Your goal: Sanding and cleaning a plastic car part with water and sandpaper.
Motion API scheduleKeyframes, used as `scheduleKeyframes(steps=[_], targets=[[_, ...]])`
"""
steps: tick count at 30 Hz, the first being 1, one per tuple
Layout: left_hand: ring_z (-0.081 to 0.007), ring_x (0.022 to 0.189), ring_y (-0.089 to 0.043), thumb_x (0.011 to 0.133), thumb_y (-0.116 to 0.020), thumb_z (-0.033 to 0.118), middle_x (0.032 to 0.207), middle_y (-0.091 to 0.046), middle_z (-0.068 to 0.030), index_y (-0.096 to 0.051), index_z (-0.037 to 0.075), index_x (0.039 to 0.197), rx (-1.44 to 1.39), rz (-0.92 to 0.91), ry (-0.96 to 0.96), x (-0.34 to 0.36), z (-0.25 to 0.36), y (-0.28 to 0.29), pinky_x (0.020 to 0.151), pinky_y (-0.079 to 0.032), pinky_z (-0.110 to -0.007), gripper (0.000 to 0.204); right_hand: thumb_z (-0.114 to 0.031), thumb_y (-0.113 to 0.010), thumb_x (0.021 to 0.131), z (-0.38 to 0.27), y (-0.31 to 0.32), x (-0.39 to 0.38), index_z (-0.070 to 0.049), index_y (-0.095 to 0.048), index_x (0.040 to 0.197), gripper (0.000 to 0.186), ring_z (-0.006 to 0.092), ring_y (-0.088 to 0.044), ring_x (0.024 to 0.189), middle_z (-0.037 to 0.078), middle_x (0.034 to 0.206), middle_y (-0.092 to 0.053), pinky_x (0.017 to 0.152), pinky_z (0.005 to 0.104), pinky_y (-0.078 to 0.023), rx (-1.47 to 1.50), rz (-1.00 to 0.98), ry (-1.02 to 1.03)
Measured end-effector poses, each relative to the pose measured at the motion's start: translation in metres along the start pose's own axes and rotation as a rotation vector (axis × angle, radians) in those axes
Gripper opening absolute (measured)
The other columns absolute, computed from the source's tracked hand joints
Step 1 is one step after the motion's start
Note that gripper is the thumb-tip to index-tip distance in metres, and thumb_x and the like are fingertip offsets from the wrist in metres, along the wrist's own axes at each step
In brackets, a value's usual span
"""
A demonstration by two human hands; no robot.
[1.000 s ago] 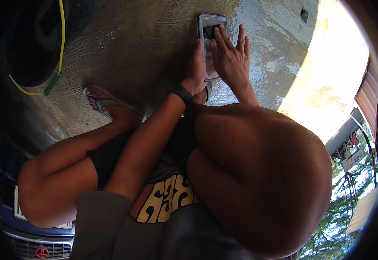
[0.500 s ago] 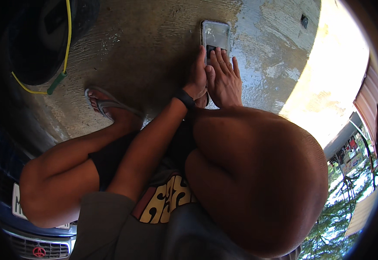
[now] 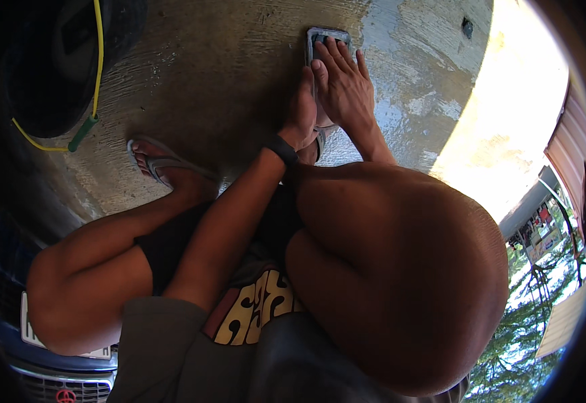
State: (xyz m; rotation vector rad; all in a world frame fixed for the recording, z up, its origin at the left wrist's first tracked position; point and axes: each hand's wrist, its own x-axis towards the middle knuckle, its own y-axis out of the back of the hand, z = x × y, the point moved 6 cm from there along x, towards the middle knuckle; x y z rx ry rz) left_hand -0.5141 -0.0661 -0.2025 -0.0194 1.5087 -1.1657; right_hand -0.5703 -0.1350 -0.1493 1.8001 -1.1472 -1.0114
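A narrow rectangular slab with a pale rim [image 3: 328, 31] lies on the floor ahead of me, pointing away; I cannot make out its kind. My right hand [image 3: 348, 87] lies over it with long fingers stretched flat, pressing on a small dark flat piece [image 3: 317, 41] near the far end. Most of that piece is hidden beneath the fingers. Wearing a dark wristband [image 3: 283, 149], my left hand [image 3: 300, 111] rests against the slab's near left side. Its thumb side faces up, while the other fingers are hidden, so its grip cannot be told.
Wet, rough concrete [image 3: 226, 74] surrounds my sandalled feet, one sandal [image 3: 165, 161] at left. A large black tub [image 3: 51, 67] with a yellow handle [image 3: 98, 60] and green grip stands far left. A car's front [image 3: 64, 366] is at lower left. Bright sunlight falls at right.
My right hand has slid away from me along the slab, carrying the dark piece toward its far end. The left hand stays by the slab's side.
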Motion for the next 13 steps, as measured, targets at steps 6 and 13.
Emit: scheduleKeyframes(steps=[6,13], targets=[[-0.0202,0.125,-0.056,0.105,-0.030,0.057,0.140,-0.055,-0.0094,-0.045,0.008,0.144,-0.032,0.047,0.063,-0.005,-0.004,-0.004,0.104,-0.046,-0.034,0.065,-0.040,-0.038,0.106,-0.005,0.005,-0.042,0.001,-0.057,0.135,0.053,0.0355,-0.046,0.138,0.020,0.144,-0.054,0.120,0.0473,-0.025,0.040,-0.004,-0.031],[-0.0196,0.133,-0.049,0.104,-0.033,0.060,0.147,-0.048,-0.0082,-0.039,0.009,0.149,-0.002,-0.005,-0.029,-0.001,-0.004,-0.002,0.111,-0.039,-0.034,0.069,-0.039,-0.038,0.107,-0.002,-0.001,-0.008,-0.002,-0.054,0.140,0.052,0.0349,-0.043,0.141,0.019,0.147,-0.051,0.119,0.0453,-0.028,0.058,0.044,-0.032]])
